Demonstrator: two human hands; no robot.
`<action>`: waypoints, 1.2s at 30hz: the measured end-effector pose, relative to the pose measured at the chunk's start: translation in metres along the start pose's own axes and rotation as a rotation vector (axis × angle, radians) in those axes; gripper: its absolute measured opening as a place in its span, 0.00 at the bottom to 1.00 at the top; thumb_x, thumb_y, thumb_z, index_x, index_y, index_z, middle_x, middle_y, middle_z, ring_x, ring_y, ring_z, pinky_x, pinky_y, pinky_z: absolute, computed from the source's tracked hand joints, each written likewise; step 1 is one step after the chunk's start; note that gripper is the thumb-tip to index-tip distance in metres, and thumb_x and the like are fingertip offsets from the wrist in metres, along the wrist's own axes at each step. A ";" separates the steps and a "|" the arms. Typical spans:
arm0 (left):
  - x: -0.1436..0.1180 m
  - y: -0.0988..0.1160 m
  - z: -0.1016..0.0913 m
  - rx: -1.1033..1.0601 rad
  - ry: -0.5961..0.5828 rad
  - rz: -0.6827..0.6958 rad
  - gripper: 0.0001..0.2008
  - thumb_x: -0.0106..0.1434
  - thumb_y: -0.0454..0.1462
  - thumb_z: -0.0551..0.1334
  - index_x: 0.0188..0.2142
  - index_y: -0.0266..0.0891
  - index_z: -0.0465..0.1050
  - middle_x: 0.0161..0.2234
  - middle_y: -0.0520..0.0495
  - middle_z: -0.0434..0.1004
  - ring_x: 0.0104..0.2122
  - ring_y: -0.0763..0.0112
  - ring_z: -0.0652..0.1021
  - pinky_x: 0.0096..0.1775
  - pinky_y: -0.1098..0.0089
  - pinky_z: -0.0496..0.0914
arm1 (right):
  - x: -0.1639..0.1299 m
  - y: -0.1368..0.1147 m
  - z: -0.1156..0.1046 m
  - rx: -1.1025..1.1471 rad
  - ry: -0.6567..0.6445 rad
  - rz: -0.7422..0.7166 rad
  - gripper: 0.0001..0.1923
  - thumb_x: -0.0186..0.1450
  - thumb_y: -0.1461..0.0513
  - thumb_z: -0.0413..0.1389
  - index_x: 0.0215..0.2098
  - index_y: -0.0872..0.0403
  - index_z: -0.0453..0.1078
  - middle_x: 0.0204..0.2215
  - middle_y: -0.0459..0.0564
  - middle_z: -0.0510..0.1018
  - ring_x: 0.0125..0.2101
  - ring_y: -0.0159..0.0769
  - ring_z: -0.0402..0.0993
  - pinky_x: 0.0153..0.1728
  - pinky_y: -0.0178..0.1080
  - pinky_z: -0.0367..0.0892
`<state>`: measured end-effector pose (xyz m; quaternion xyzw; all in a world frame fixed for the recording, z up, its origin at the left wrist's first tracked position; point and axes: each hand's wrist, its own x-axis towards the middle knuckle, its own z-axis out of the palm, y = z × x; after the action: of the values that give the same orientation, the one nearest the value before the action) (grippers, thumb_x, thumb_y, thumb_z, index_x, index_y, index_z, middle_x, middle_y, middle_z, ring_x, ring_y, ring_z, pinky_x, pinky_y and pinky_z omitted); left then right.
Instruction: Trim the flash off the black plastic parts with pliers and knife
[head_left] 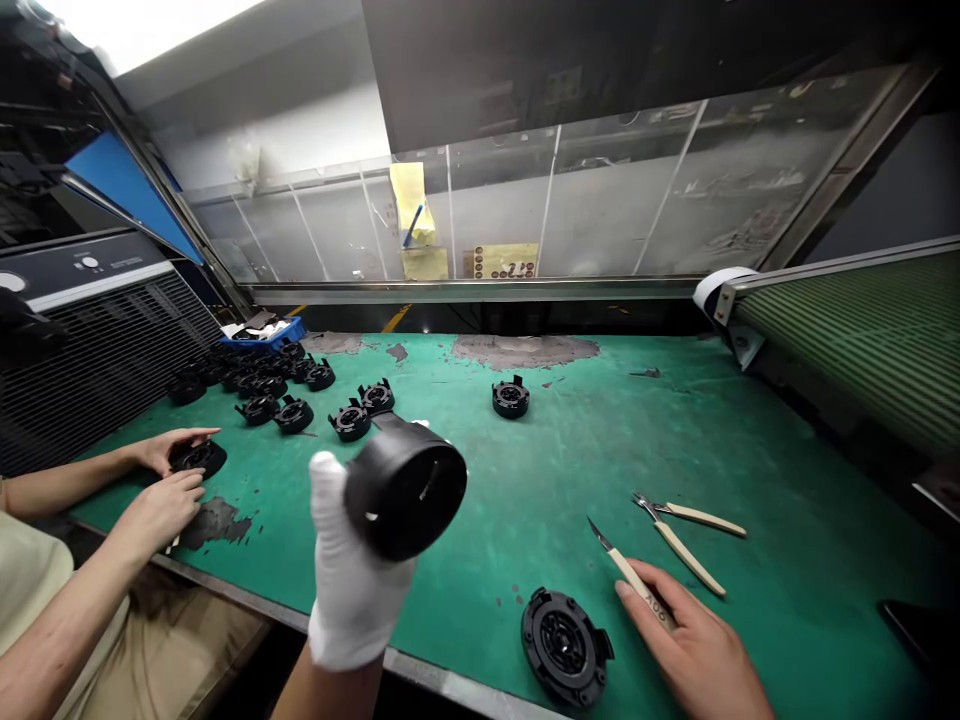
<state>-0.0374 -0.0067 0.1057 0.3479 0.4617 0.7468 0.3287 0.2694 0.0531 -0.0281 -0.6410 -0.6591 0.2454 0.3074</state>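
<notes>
My left hand [352, 590], in a white glove, grips a black cup-shaped plastic housing [409, 490] above the table, its hollow end turned to the right. My bare right hand [686, 640] is closed around the pale handle of a knife [630, 575] with a narrow dark blade pointing away and left. Between my hands, near the front edge, lies a round black plastic part [566, 648] with a side tab. Just beyond the knife, side cutters [686, 535] with cream handles rest with their handles spread.
Several black round parts [292, 412] crowd the left rear, before a blue bin [266, 335]. One black part [511, 397] stands alone at mid-table. At left, a co-worker's hands [169, 490] hold a similar part. A green conveyor belt [862, 330] runs along the right.
</notes>
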 end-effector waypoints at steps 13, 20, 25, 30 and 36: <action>0.128 -0.105 -0.079 1.097 -0.041 0.419 0.31 0.56 0.52 0.69 0.52 0.36 0.71 0.62 0.31 0.62 0.62 0.30 0.63 0.62 0.30 0.53 | -0.002 -0.006 -0.007 -0.155 -0.134 -0.246 0.17 0.72 0.55 0.47 0.51 0.49 0.72 0.44 0.49 0.81 0.43 0.39 0.78 0.45 0.39 0.74; 0.022 -0.100 -0.046 0.914 -0.266 0.457 0.29 0.66 0.48 0.62 0.64 0.46 0.61 0.64 0.43 0.64 0.61 0.53 0.69 0.61 0.52 0.69 | 0.031 -0.003 -0.044 -0.390 -0.094 -0.219 0.27 0.71 0.53 0.49 0.64 0.56 0.65 0.64 0.60 0.64 0.65 0.51 0.57 0.66 0.52 0.56; -0.084 -0.120 0.004 0.961 -0.814 0.086 0.55 0.55 0.49 0.73 0.71 0.50 0.38 0.71 0.46 0.47 0.69 0.56 0.56 0.69 0.51 0.57 | 0.085 0.025 -0.057 -0.539 -0.104 -0.209 0.34 0.64 0.49 0.59 0.65 0.53 0.64 0.60 0.64 0.66 0.61 0.63 0.59 0.62 0.62 0.57; -0.091 -0.142 0.014 0.964 -0.710 0.185 0.47 0.54 0.46 0.73 0.68 0.45 0.51 0.63 0.45 0.66 0.62 0.58 0.68 0.66 0.55 0.65 | 0.068 0.019 -0.071 -0.580 -0.089 -0.224 0.25 0.72 0.51 0.47 0.64 0.48 0.66 0.52 0.57 0.70 0.50 0.50 0.69 0.56 0.53 0.65; -0.095 -0.145 0.008 0.999 -0.372 0.250 0.38 0.56 0.48 0.71 0.61 0.38 0.61 0.57 0.40 0.71 0.58 0.56 0.72 0.63 0.56 0.67 | -0.025 -0.032 -0.072 -0.364 -0.343 -0.503 0.24 0.72 0.54 0.50 0.65 0.45 0.63 0.53 0.54 0.69 0.49 0.40 0.69 0.50 0.43 0.68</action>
<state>0.0451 -0.0280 -0.0455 0.6402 0.6494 0.3959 0.1085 0.2984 0.0214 0.0426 -0.4525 -0.8712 0.1446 0.1239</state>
